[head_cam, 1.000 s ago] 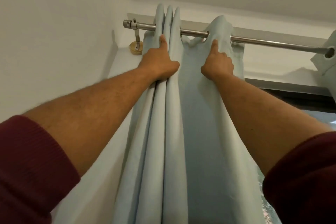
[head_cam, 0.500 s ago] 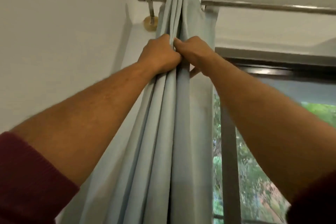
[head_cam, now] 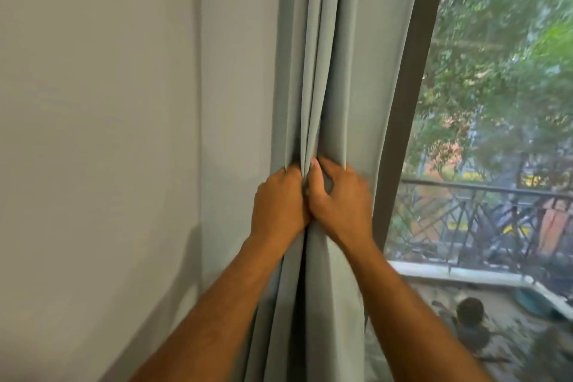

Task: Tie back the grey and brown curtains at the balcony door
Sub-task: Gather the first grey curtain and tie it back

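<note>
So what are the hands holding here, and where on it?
Both the left hand and right hand grip the grey curtain, pinching its gathered vertical folds together.

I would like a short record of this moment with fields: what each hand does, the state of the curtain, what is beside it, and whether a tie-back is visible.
left hand: left hand closed on the gathered folds of the grey curtain
right hand: right hand closed on the same bundle, touching the left hand
curtain state: bunched into narrow vertical pleats, hanging straight
left of curtain: plain wall
right of curtain: dark door frame, then glass with the balcony railing and trees outside
tie-back: none visible
brown curtain: not in view
</note>
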